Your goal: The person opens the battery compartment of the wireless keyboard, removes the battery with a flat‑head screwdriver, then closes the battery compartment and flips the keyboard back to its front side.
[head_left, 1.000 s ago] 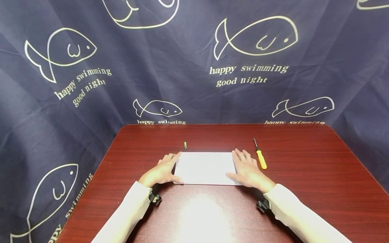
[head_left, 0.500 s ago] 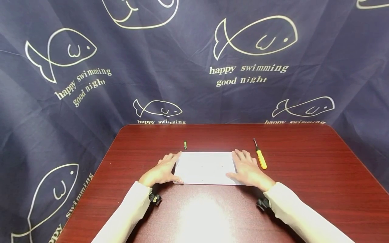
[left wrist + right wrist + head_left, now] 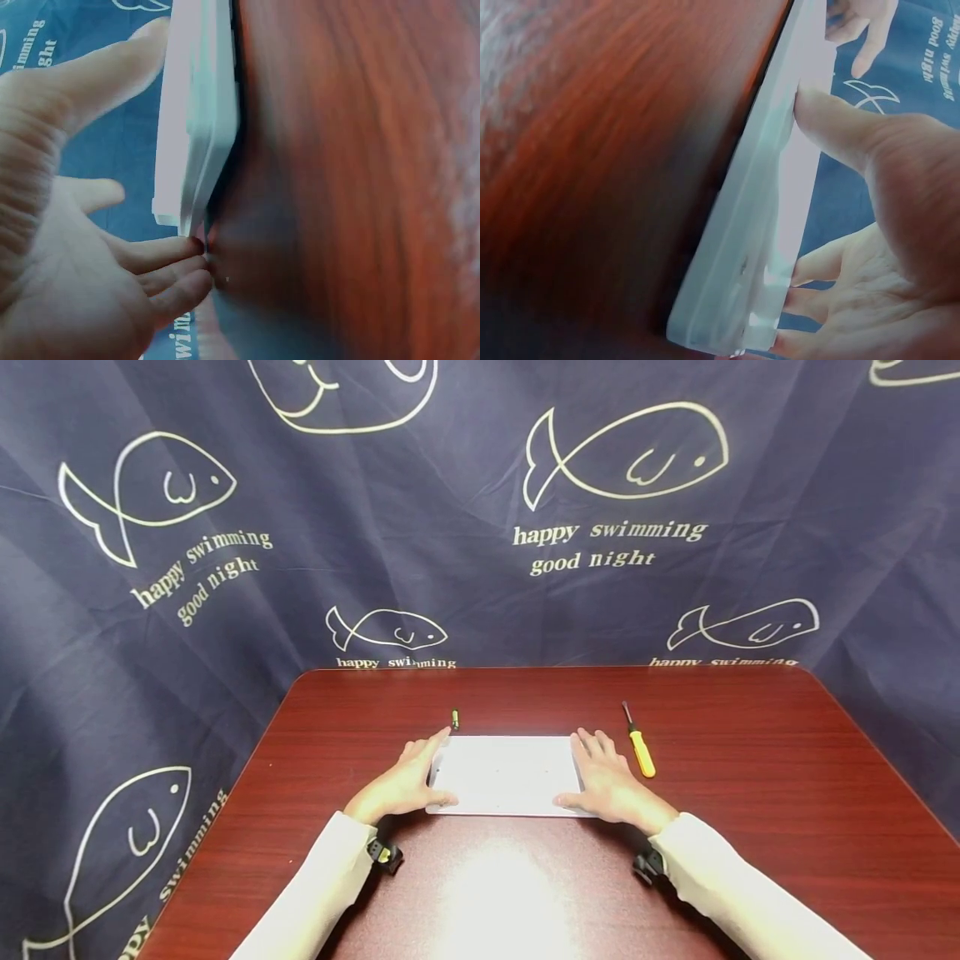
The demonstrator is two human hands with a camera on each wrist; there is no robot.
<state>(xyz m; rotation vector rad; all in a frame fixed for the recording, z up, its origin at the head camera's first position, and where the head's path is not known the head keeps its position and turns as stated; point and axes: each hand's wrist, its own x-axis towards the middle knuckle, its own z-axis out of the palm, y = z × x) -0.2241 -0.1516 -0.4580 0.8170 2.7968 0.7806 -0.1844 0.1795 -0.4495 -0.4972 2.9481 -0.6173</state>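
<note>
A flat white rectangular plastic case (image 3: 498, 775) lies on the table with its long side toward me, small marks dotting its top. My left hand (image 3: 401, 787) is at its left end, thumb reaching over the front edge and fingers spread along the end. At the opposite end, my right hand (image 3: 611, 783) has its thumb on the front edge and its straight fingers against the side. Close up in the left wrist view, the case (image 3: 196, 127) shows a layered edge beside the extended fingers. The right wrist view shows the right thumb (image 3: 832, 124) touching its upper edge.
Behind the case's left corner lies a small green and dark cylinder (image 3: 455, 719). A yellow-handled screwdriver (image 3: 641, 750) lies right of the right hand. Past the reddish-brown table's (image 3: 750, 827) far edge hangs a dark blue curtain (image 3: 465, 577) with fish drawings.
My left hand has shifted slightly: its fingertips reach farther past the back corner, and its thumb is higher over the case. The case and right hand look nearly unchanged; the head view has moved slightly.
</note>
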